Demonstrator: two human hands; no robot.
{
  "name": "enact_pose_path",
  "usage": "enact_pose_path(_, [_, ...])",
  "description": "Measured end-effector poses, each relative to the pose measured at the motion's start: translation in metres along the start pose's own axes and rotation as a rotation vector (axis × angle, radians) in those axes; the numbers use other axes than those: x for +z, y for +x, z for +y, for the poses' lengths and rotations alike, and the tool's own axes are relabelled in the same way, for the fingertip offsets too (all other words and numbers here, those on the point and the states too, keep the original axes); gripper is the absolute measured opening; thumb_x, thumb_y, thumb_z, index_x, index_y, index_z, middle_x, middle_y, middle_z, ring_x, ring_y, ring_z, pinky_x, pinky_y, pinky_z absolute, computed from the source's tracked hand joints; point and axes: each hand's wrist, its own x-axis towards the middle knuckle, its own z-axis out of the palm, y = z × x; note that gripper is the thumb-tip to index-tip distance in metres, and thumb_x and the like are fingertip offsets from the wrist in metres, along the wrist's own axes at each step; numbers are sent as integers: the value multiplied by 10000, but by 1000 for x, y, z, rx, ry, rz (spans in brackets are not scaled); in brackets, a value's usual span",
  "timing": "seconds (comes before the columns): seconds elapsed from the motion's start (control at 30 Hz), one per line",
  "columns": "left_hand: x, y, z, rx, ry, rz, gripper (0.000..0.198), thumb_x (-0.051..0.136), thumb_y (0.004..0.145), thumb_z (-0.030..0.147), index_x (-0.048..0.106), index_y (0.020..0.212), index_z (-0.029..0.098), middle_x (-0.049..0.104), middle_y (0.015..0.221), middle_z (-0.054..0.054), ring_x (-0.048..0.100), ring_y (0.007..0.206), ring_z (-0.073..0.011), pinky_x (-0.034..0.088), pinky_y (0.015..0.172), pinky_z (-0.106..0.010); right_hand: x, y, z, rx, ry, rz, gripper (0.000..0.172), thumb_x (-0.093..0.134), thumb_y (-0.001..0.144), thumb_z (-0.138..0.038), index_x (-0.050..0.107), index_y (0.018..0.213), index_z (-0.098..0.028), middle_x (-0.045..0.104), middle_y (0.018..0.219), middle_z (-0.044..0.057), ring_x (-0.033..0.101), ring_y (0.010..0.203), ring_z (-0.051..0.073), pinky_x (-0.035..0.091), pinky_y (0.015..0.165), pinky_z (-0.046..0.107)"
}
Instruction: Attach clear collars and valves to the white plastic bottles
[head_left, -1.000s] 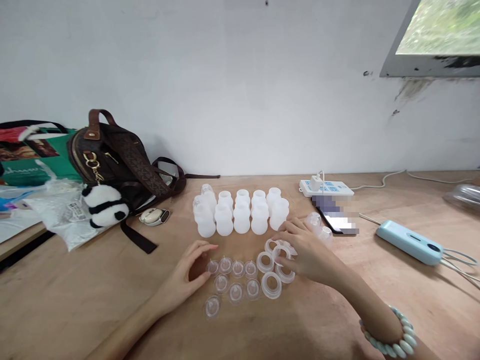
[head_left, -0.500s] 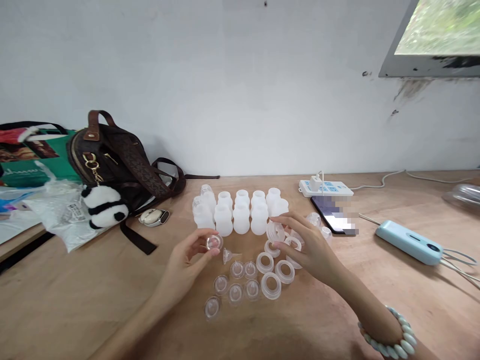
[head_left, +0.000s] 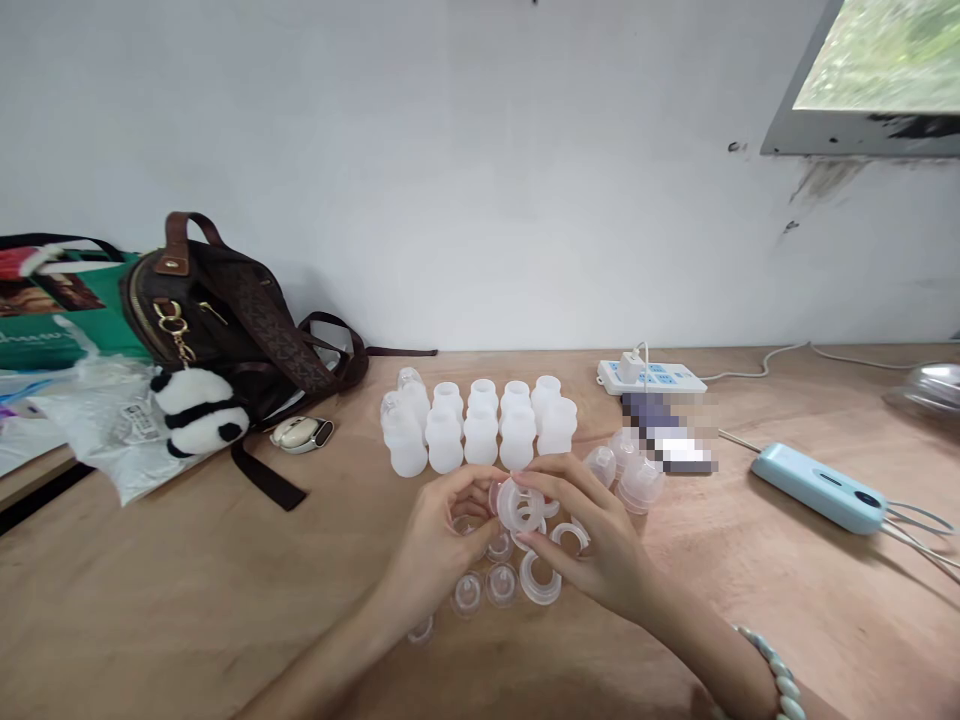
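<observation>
My left hand (head_left: 446,525) pinches a clear bottle nipple (head_left: 496,497), now mostly hidden by the fingers and a ring. Between the fingertips of my right hand (head_left: 600,535) is a translucent collar ring (head_left: 511,505), brought up against the nipple. The two parts touch or overlap; I cannot tell whether one sits inside the other. Below them, several clear nipples (head_left: 502,583) stand on the wooden table, partly covered by my left hand. More collar rings (head_left: 541,598) lie under my right hand. Behind are rows of white baby bottles (head_left: 481,437), two at the left with clear domed tops.
Clear domed caps (head_left: 641,485) stand right of my hands, near a phone (head_left: 664,430). A power strip (head_left: 675,378) and a light blue device (head_left: 817,485) with cables lie further right. At left are a brown backpack (head_left: 217,300), a panda plush (head_left: 199,412) and a watch (head_left: 302,434).
My left hand has moved right with the nipple. My right hand has lifted a collar ring and moved left, so both hands now meet in front of the bottles.
</observation>
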Motion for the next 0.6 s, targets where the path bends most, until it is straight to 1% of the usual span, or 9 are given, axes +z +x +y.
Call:
enact_pose_path(0.1, [1, -5, 0, 5, -60, -73, 356, 721, 757, 190, 661, 1108, 198, 741, 952, -52, 707, 891, -217, 574, 823, -342, 4, -1, 4, 47, -6, 6, 431, 617, 901, -159, 535, 1305, -285, 590, 1148, 102, 622, 1033, 250, 583, 814, 379])
enact_pose_path(0.2, [1, -7, 0, 21, -136, -105, 496, 742, 775, 228, 582, 1245, 231, 730, 993, -48, 706, 914, -218, 587, 825, -351, 6, -2, 5, 56, 17, 18, 413, 617, 914, -169, 538, 1300, -292, 604, 1166, 93, 630, 1034, 242, 571, 837, 376])
enact_pose_path(0.23, [0, -8, 0, 17, -149, -101, 489, 744, 782, 247, 580, 1243, 233, 728, 978, -45, 705, 905, -218, 590, 812, -348, 6, -2, 5, 56, 28, 17, 412, 622, 917, -174, 533, 1302, -293, 611, 1172, 90, 630, 1045, 240, 564, 850, 371])
enact_pose_path(0.33, [-1, -7, 2, 0, -137, -59, 365, 732, 806, 283, 643, 1155, 220, 736, 939, -48, 703, 883, -219, 592, 802, -348, 6, -2, 4, 82, 58, -15, 466, 654, 916, -217, 485, 1345, -285, 625, 1198, 87, 617, 1081, 239, 542, 882, 359])
enact_pose_path(0.4, [-1, -6, 2, 1, -116, -45, 323, 729, 810, 290, 675, 1120, 215, 750, 949, -54, 708, 892, -226, 592, 814, -354, 5, -2, 5, 129, 57, -23, 456, 655, 919, -252, 470, 1336, -270, 633, 1181, 85, 618, 1031, 233, 534, 849, 351])
enact_pose_path(0.47, [-2, -7, 2, 6, -97, -39, 318, 728, 814, 283, 687, 1122, 212, 760, 968, -55, 715, 895, -227, 594, 814, -349, 3, -3, 5, 185, 27, 5, 292, 623, 935, -267, 510, 1204, -250, 643, 1057, 63, 608, 890, 210, 517, 748, 326])
enact_pose_path(0.53, [-3, -7, 0, 26, -65, -30, 316, 721, 829, 267, 689, 1139, 211, 761, 994, -52, 716, 885, -214, 593, 800, -328, 3, -3, 6, 206, -30, 27, 91, 581, 952, -264, 514, 1006, -234, 602, 895, 28, 559, 759, 184, 465, 657, 300])
enact_pose_path(0.57, [-3, -8, -1, 48, -40, -26, 316, 715, 840, 258, 688, 1152, 214, 756, 1020, -52, 712, 883, -205, 590, 801, -318, 4, -2, 7, 202, -56, 15, 82, 559, 960, -259, 492, 923, -229, 571, 835, 13, 532, 717, 173, 435, 631, 291])
enact_pose_path(0.6, [-3, -9, -3, 71, -11, -24, 316, 706, 853, 251, 687, 1166, 219, 747, 1053, -53, 707, 889, -199, 585, 810, -313, 5, -2, 7, 194, -71, -11, 132, 535, 970, -251, 464, 862, -226, 543, 795, 2, 509, 689, 164, 407, 615, 284])
